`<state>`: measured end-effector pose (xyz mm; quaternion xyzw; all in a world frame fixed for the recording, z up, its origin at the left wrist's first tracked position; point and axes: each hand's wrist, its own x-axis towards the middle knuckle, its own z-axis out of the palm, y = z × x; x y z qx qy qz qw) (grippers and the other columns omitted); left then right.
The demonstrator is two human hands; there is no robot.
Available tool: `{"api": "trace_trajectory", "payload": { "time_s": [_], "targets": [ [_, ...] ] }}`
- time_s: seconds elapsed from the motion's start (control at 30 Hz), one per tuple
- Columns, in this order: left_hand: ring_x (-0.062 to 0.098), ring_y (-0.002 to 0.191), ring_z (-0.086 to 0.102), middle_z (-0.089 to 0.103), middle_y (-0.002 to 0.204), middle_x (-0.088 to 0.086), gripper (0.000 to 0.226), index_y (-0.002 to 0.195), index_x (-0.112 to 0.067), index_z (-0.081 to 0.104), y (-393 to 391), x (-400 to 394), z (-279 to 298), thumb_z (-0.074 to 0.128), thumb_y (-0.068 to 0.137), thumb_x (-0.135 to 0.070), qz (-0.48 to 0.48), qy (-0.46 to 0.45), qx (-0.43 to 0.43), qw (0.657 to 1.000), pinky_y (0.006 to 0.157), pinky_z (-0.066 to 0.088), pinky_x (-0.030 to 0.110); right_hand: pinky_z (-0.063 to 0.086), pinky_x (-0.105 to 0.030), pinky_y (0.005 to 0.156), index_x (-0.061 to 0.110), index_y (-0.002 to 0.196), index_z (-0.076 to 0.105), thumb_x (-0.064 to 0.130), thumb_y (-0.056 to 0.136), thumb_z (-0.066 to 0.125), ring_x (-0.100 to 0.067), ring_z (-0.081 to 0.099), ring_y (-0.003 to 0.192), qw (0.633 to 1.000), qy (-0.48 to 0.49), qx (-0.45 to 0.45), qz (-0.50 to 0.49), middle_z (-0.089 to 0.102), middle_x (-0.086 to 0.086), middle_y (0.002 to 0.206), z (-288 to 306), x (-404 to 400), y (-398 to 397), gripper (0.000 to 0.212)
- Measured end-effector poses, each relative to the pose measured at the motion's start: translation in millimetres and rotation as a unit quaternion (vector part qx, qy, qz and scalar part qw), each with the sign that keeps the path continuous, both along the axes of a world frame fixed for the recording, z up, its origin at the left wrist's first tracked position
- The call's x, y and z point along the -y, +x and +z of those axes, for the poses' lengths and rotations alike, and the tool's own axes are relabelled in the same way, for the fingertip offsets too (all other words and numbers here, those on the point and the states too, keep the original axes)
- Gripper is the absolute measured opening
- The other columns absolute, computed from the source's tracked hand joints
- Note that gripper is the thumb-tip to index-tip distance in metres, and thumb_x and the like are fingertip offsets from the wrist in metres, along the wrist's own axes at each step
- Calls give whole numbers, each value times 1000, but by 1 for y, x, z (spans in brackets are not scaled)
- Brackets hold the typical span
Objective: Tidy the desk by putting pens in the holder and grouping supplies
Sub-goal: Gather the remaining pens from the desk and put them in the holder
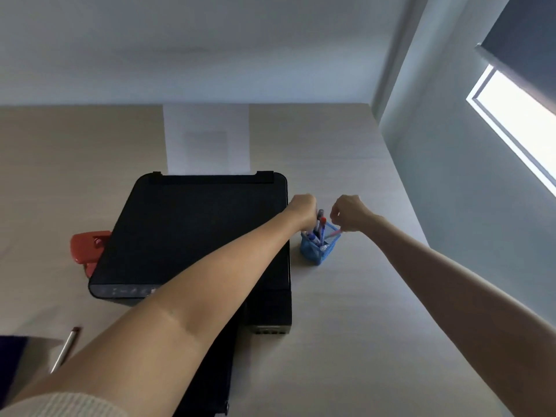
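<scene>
A small blue mesh pen holder stands on the desk just right of the black printer, with several pens sticking out of it. My left hand is closed over the holder's left side, gripping the top of a pen there. My right hand is above the holder's right rim, fingers pinched on a thin pink pen that lies slanted across the rim. One more pen lies loose on the desk at the near left.
A black printer fills the middle of the desk, with white paper in its rear feed. A red hole punch sits at its left. A dark object is at the near left corner. The wall and window are on the right.
</scene>
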<state>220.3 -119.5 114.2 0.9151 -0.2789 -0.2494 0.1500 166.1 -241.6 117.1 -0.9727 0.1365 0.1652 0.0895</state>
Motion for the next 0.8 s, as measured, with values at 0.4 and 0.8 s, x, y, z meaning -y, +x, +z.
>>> {"api": "trace_trajectory", "payload": {
  "time_s": [0.4, 0.8],
  "targets": [
    [18, 104, 67, 69, 115, 5, 35, 125, -11, 63, 11, -202, 110, 62, 92, -20, 66, -198, -71, 975, 84, 54, 27, 53, -14, 72, 3, 87, 73, 11, 83, 58, -9, 69, 54, 961, 179, 211, -22, 72, 1, 55, 79, -104, 22, 18],
    [30, 97, 70, 71, 109, 15, 29, 115, -2, 67, -6, -520, -17, 54, 92, -14, 294, 46, -97, 950, 82, 54, 36, 53, -25, 75, 10, 93, 71, 12, 89, 57, -13, 66, 66, 925, 264, 235, 142, 71, -5, 76, 77, -377, 34, 14]
  ]
}}
